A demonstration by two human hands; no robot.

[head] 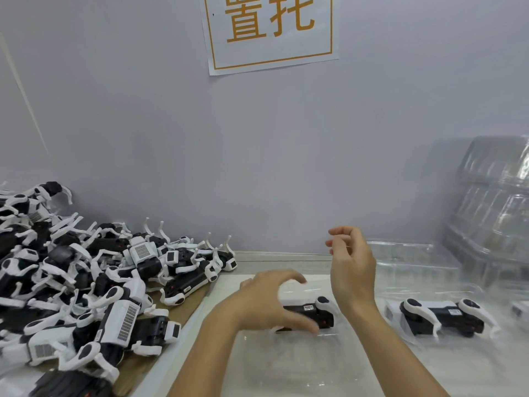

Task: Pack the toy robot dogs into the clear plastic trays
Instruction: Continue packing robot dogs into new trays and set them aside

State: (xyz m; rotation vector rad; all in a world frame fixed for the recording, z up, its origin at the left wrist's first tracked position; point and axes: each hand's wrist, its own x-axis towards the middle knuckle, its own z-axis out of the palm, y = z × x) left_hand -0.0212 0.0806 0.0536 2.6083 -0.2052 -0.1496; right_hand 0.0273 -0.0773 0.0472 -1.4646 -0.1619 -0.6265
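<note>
A black-and-white toy robot dog (313, 310) lies on its side in a clear plastic tray (286, 359) on the table in front of me. My left hand (266, 302) arches over the dog's left end, with the thumb along its near side and the fingers curved above it, apart from it. My right hand (353, 267) is raised just right of the dog, fingers loosely curled and holding nothing. A second toy dog (440, 313) lies in a tray further right. A big pile of loose toy dogs (86, 282) fills the left.
The pile rests on a brown cardboard sheet (186, 310). A tall stack of clear trays (498, 210) stands at the back right, with another clear tray (415, 262) in front of it. A grey wall with a paper sign (269, 30) closes off the back.
</note>
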